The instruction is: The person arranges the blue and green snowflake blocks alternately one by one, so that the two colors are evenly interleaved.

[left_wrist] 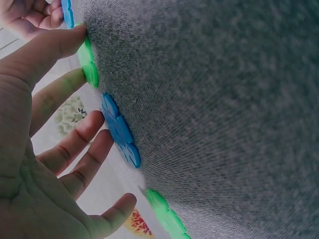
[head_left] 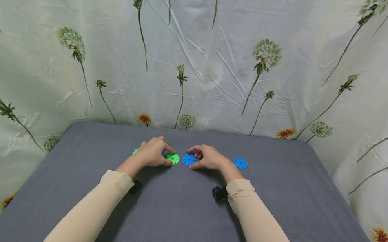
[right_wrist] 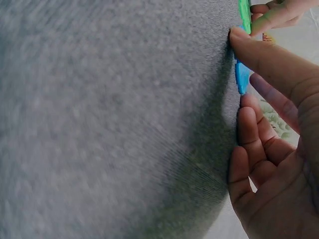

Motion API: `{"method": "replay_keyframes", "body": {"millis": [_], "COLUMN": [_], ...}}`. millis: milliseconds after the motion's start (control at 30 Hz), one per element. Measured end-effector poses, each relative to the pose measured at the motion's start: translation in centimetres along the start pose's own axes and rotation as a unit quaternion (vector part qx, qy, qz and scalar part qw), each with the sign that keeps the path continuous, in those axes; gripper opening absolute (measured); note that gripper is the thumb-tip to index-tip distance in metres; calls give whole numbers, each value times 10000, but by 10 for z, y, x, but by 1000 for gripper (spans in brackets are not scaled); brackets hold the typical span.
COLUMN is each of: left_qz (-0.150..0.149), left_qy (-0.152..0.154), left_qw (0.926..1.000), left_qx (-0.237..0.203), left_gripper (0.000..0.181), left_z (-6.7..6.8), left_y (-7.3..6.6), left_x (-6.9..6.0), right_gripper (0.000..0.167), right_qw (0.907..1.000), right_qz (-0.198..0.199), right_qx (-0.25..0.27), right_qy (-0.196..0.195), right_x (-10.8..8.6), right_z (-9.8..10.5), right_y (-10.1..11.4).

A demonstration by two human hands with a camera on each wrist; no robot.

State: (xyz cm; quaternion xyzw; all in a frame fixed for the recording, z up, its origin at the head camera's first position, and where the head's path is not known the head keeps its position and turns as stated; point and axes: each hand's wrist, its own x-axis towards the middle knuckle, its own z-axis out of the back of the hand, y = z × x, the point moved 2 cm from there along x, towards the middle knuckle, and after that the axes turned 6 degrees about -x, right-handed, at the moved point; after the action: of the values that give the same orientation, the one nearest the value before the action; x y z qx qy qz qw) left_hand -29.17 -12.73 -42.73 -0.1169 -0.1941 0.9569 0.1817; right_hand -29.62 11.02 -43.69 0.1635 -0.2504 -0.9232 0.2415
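Note:
A green notched plastic disc (head_left: 173, 158) lies flat on the grey cloth, its opposite edges between the thumb and index finger of my left hand (head_left: 151, 152). Just right of it is a blue notched disc (head_left: 188, 159), which my right hand (head_left: 211, 159) pinches by its edges with thumb and index finger. In the left wrist view a second blue disc (left_wrist: 119, 130) lies beside my left middle and ring fingertips. Another green disc (left_wrist: 167, 215) is beyond the little finger, mostly hidden behind the hand in the head view.
Right of my right hand lies another blue disc (head_left: 241, 163). A grey cloth (head_left: 184, 214) covers the table. Behind its far edge hangs a pale curtain (head_left: 214, 60) printed with dandelions. Dark wrist cameras (head_left: 220, 193) sit under the sleeves.

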Motion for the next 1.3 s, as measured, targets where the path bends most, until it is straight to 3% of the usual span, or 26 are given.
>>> {"method": "replay_keyframes", "body": {"millis": [333,900,1100,1300], "left_qz": [-188,-463,-673,-657], "left_qy": [-125,-235,-177,-57], "left_qw": [9997,9986,9974,9972], "left_qx": [118,105,-165,-341], "left_gripper": [44,49,55,57], "left_z": [0,0,-1,-5], "left_y": [0,1,-4,-9], "left_x": [-1,0,6,12], "right_gripper": [50,45,46,46], "right_qw": [9998,9998,9999,9999], "right_qz": [91,23,-29,-134], "right_qx": [146,182,132,45], "right_qy": [115,11,1,-13], "right_x": [-17,-71,-88,-105], "right_z": [12,36,39,41], "right_y": [-3,-23,-33,-43]}}
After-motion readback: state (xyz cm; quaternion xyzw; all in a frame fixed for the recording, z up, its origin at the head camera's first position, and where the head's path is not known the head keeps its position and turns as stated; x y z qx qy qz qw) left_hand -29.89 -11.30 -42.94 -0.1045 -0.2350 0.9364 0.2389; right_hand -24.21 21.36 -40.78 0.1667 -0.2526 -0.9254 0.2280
